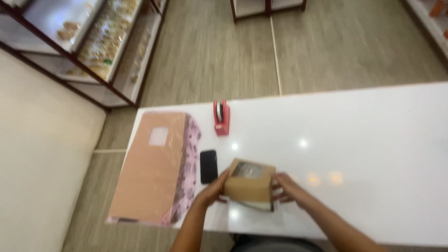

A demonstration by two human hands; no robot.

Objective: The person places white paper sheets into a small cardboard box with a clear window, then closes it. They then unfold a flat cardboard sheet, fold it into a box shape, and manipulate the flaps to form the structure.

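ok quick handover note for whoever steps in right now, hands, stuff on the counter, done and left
Left hand: on the left side of the small brown window box.
Right hand: on its right side.
Box sits near the front edge of the white counter, lid closed.
Black phone just left of it, flat stack of brown packaging beyond, red tape dispenser behind.
Done: box closed.
Left: no tape seen on it yet.

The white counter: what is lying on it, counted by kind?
On the white counter:
Small brown cardboard box with a window lid, held between the left hand and right hand: 1
Black phone: 1
Red tape dispenser: 1
Stack of flat brown and pink packaging: 1
Total: 4
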